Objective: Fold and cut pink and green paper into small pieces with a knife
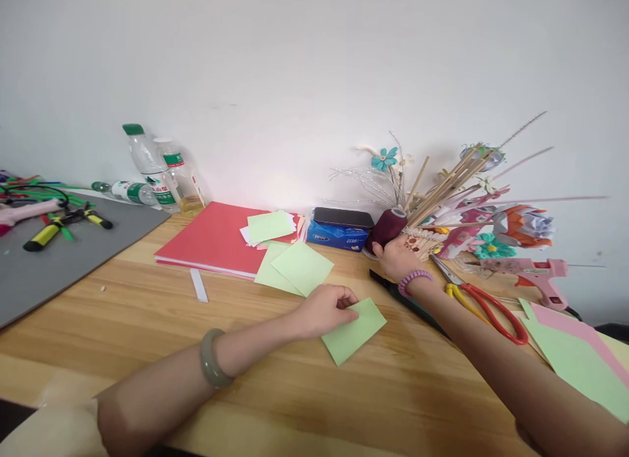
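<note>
My left hand [327, 311], with a bangle on the wrist, pinches the upper left edge of a light green paper square [361, 336] just over the wooden table. Two more green squares [303, 267] overlap a little farther back. My right hand [397, 259], wearing a purple coil band, reaches to the back beside a dark maroon thread spool [389, 227]. Its thumb points toward the spool's base; the other fingers are mostly hidden, so I cannot tell whether it grips anything. Under that wrist lies a long black tool [407, 299], partly covered by the forearm.
Scissors [491, 309] with red and yellow handles, a pink glue gun [538, 273] and paper sheets [574, 352] lie right. Craft sticks and paper flowers crowd behind. A tissue pack [337, 237], red sheets [211, 237], bottles [157, 168] and pliers [63, 227] are farther left.
</note>
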A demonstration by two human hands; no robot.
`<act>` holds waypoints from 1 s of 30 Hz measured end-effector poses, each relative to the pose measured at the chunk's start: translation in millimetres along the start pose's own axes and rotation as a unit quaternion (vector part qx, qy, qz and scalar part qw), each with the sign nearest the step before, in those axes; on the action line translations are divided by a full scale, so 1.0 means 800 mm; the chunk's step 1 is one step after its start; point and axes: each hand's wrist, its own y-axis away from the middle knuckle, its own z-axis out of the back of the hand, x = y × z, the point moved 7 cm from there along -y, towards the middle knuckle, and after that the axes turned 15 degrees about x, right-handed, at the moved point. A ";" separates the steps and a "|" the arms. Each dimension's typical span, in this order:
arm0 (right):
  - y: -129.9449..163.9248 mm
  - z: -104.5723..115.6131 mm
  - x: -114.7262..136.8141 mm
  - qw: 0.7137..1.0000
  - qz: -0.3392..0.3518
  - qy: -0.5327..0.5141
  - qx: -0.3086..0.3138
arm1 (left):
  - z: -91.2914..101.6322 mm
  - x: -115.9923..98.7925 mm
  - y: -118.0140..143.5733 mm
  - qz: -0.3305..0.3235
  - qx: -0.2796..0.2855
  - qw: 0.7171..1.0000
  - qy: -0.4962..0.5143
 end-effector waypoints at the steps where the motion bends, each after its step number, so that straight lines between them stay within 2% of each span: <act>1: 0.001 0.002 -0.002 1.000 0.005 -0.001 0.004 | 0.000 0.001 -0.001 -0.002 -0.001 1.000 -0.008; 7: 0.020 0.024 -0.029 1.000 0.027 -0.003 0.015 | 0.001 -0.001 -0.001 -0.011 -0.004 0.996 -0.089; 11: 0.024 0.028 -0.027 0.999 0.046 -0.014 0.012 | 0.003 -0.023 0.013 -0.024 -0.037 0.982 -0.182; 13: 0.019 0.023 -0.019 0.998 0.057 -0.021 0.021 | 0.012 -0.045 0.017 -0.032 -0.080 0.956 -0.282; 15: 0.012 0.018 -0.011 0.998 0.056 -0.026 0.023 | 0.024 -0.074 0.011 -0.044 -0.121 0.894 -0.430; 16: 0.008 0.016 -0.008 0.998 0.051 -0.028 0.022 | 0.030 -0.088 0.002 -0.053 -0.130 0.850 -0.508; 18: 0.003 0.012 -0.005 0.998 0.039 -0.034 0.019 | 0.046 -0.107 -0.028 -0.075 -0.100 0.825 -0.552; 21: 0.001 0.009 -0.005 0.999 0.025 -0.041 0.017 | 0.071 -0.119 -0.086 -0.089 -0.041 0.804 -0.586; 24: 0.008 0.010 -0.011 0.999 0.018 -0.043 0.017 | 0.086 -0.115 -0.133 -0.077 0.007 0.792 -0.605; 27: 0.015 0.012 -0.016 0.999 0.015 -0.042 0.017 | 0.086 -0.106 -0.155 -0.071 0.038 0.779 -0.621; 30: 0.017 0.012 -0.016 0.999 0.011 -0.039 0.015 | 0.086 -0.103 -0.158 -0.080 0.041 0.767 -0.635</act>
